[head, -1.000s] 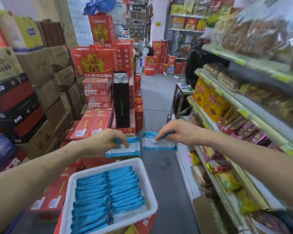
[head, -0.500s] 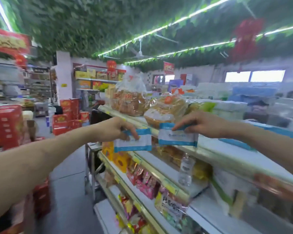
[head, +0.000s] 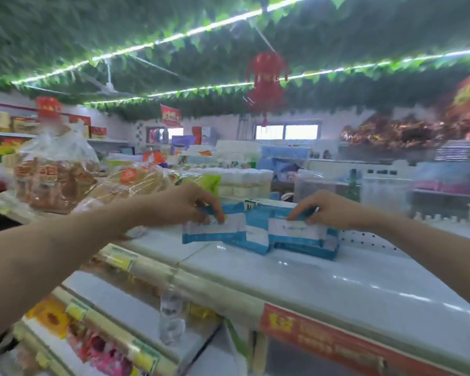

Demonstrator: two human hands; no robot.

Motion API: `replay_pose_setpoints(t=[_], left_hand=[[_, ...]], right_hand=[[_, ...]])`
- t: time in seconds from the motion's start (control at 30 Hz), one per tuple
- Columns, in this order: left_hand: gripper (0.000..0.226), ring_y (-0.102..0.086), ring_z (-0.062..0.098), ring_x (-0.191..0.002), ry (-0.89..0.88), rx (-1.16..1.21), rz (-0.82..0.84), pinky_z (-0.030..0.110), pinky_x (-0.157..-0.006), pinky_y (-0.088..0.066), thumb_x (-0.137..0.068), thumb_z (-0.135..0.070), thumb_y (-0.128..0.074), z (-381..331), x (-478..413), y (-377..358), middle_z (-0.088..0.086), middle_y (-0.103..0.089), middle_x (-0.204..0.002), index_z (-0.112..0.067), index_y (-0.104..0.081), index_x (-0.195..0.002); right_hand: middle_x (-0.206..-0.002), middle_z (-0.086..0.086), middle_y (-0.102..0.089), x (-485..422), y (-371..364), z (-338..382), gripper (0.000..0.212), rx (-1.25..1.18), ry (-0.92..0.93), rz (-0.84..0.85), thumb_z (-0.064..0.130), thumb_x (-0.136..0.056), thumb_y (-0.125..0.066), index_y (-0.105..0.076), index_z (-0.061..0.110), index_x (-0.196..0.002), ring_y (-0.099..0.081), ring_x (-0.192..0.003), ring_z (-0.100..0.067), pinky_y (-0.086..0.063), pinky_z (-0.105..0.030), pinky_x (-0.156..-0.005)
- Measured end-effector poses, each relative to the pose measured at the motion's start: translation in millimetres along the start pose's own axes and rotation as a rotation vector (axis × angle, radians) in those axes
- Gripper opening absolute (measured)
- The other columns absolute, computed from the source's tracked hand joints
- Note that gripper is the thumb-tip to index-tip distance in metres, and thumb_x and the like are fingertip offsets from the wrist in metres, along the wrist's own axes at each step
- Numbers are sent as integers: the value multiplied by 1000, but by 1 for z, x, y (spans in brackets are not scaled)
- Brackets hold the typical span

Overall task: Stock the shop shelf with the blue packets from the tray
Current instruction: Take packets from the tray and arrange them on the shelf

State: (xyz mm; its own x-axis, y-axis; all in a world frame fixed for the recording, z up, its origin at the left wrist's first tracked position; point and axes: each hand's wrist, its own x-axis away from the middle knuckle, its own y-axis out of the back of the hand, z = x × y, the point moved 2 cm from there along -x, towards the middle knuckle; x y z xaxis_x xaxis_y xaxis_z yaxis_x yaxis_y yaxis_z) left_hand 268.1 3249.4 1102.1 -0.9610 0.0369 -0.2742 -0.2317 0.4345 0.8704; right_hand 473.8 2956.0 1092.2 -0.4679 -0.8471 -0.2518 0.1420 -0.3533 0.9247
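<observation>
Head view: with left hand (head: 186, 206) and right hand (head: 330, 210) each pinching a blue packet (head: 215, 232), lay both flat beside stack (head: 257, 230) on shelf (head: 337, 280).

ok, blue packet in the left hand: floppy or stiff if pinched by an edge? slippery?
Probably fairly stiff and light: the left hand pinches the blue packet by its top edge, and it hangs nearly flat. May slide: the white shelf top shows glare and the wrapper looks smooth.

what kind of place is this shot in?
Most likely a small grocery shop: tiered shelves with yellow price tags on their edges, bagged bread on the top shelf, and a left hand and right hand holding blue packets there.
</observation>
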Motion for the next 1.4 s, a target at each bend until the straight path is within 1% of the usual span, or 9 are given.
replay_pose_setpoints(t=[0.2,0.3,0.47,0.6,0.7,1.0,1.2,1.33,1.4], left_hand=[[34,-62,2,-107,-91,3,84,32,-99,-50,-93,-5,-70,-13,-47,-25,-20,-70,-112,-38,-79,-97],[32,-61,6,-109,-132,-13,121,32,-100,-51,-94,-6,-69,-23,-72,-38,-14,-68,-117,-36,-78,-98],[33,-60,6,-114,-196,12,166,33,-100,-55,-94,-6,-69,-38,-107,-71,-17,-65,-119,-38,-78,-100],[30,-63,10,-111,-286,12,225,31,-99,-54,-92,-6,-72,-55,-129,-102,-13,-68,-115,-32,-79,-105],[30,-64,9,-108,-332,-3,231,31,-100,-52,-91,-6,-73,-64,-145,-120,-13,-69,-116,-31,-79,-108],[24,-54,8,-107,-401,-130,185,30,-102,-45,-92,-6,-71,-78,-165,-140,-10,-63,-117,-26,-78,-104],[23,-28,0,-109,-447,-199,71,18,-96,-18,-90,-12,-74,-68,-149,-137,-12,-49,-120,-33,-77,-101],[18,-52,8,-103,-417,-108,69,6,-87,-31,-90,-7,-72,-44,-97,-103,-5,-66,-111,-23,-78,-96],[18,-59,9,-99,-293,-71,65,8,-78,-38,-92,-10,-70,-18,-52,-78,-9,-69,-107,-26,-77,-98]], right_hand=[[-125,12,-62,5,-8,-45,43,40,-58,54,9,-90,-75,-74,43,-115,-62,-104,-3,-47,-10,-87],[-128,19,-55,11,-16,-51,46,119,-66,86,18,-88,-77,-67,48,-121,-58,-112,-6,-47,-22,-100],[-135,15,-44,12,-22,-50,45,287,14,67,21,-90,-69,-64,38,-131,-44,-121,-8,-40,-28,-109],[-142,12,-47,12,-18,-59,52,461,41,11,38,-87,-75,-61,35,-137,-43,-123,-14,-42,-39,-105],[-137,14,-52,16,-12,-67,47,393,53,-45,40,-86,-78,-64,43,-131,-46,-119,-12,-43,-45,-102],[-116,20,-61,31,16,-69,38,150,-23,-204,8,-94,-69,-71,37,-118,-56,-109,-2,-52,-41,-97],[-101,25,-62,21,28,-10,33,92,60,-390,4,-95,-61,-76,30,-110,-56,-96,8,-40,-5,-79],[-101,27,-61,2,8,47,36,87,136,-329,4,-94,-58,-76,31,-109,-58,-96,4,-43,-14,-81],[-102,27,-63,-13,-12,81,36,85,203,-270,4,-93,-58,-75,31,-109,-57,-96,6,-41,-10,-80]])
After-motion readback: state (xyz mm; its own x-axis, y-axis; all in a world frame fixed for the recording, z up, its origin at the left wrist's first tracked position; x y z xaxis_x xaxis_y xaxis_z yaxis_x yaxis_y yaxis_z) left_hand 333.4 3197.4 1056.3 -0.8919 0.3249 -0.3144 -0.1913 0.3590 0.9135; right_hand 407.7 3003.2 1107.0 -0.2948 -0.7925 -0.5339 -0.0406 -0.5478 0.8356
